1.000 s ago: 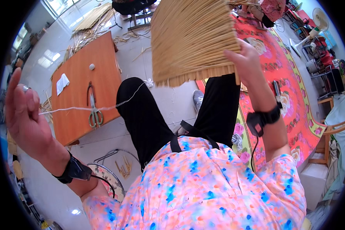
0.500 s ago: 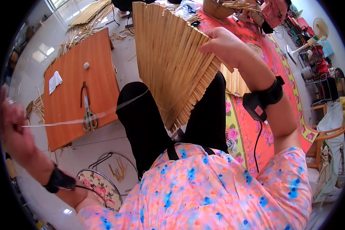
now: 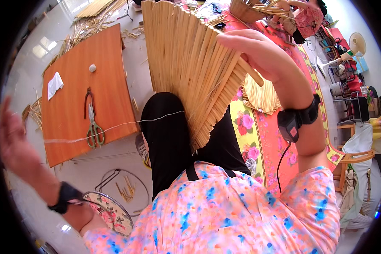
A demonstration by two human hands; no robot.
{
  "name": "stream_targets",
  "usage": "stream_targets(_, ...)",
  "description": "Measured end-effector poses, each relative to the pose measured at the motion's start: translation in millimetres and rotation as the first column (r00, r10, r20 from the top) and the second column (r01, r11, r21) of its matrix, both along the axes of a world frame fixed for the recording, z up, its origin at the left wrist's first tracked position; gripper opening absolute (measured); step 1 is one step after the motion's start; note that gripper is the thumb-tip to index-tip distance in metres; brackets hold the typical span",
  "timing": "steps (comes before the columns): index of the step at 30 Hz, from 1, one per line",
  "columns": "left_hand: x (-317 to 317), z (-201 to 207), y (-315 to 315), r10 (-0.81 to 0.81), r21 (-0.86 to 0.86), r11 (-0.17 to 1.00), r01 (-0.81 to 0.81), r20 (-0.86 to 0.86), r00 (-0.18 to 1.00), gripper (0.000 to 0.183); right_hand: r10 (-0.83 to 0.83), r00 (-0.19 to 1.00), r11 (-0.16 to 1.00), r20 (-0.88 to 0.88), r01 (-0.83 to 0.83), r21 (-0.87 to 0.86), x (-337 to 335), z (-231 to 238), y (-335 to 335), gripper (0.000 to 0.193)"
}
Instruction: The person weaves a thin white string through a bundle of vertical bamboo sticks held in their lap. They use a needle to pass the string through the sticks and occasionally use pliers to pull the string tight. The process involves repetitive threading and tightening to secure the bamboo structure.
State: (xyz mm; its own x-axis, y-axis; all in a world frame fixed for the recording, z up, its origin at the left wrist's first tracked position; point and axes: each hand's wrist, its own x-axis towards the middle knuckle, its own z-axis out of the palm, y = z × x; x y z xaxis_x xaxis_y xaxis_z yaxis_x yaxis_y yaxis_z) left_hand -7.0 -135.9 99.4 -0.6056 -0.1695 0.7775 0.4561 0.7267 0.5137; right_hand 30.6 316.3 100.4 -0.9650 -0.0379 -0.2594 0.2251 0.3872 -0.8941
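A fan-shaped panel of pale dried stalks (image 3: pixel 186 59), bound side by side, stands on my lap, its narrow end low between my thighs. My right hand (image 3: pixel 258 53) holds its upper right edge, fingers over the edge; one thicker stalk (image 3: pixel 252 72) juts out beneath the palm. From the panel a thin whitish thread (image 3: pixel 122 125) runs left over my black-trousered thigh and above the board. Out at the left rim, my left hand (image 3: pixel 17 142) is raised, a little blurred, its fingers stretched out; the thread's visible end fades close to it.
Scissors (image 3: pixel 95 131), dark pliers-like tool (image 3: pixel 89 99), white cloth (image 3: pixel 55 86) and a small pale ball (image 3: pixel 92 68) lie on an orange-brown board (image 3: pixel 110 84). Loose stalks (image 3: pixel 76 40) litter the floor. A floral stool (image 3: pixel 108 211), red mat (image 3: pixel 266 139), basket (image 3: pixel 245 12) and fan (image 3: pixel 357 44) surround me.
My left hand has gone from closed around the thread to stretched fingers, and the thread hangs slacker. My right hand and the panel's right edge have shifted slightly right.
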Motion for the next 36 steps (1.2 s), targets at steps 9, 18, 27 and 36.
stream_targets(9, 42.5, -70.7, 169.4, -0.821, 0.2, 0.548, 0.812, 0.313, 0.477, 0.025, -0.427, 0.841, 0.736, -0.334, 0.108, -0.669, 97.1, -100.5, -18.1, 0.048)
stream_targets(18, 37.2, -69.0, 204.8, -0.781, -0.042, 0.574, 0.818, 0.272, 0.562, 0.02, -0.566, 0.616, 0.821, -0.548, 0.357, -0.445, 85.1, -100.8, -84.6, 0.042)
stream_targets(27, 35.2, -61.9, 200.1, -0.756, -0.102, 0.586, 0.804, 0.287, 0.588, 0.019, -0.613, 0.572, 0.79, -0.545, 0.46, -0.406, 80.5, -111.0, -93.0, 0.026)
stream_targets(36, 31.6, -58.3, 202.7, -0.758, -0.14, 0.582, 0.801, 0.262, 0.597, 0.019, -0.608, 0.58, 0.794, -0.543, 0.434, -0.426, 80.2, -116.0, -89.2, 0.031)
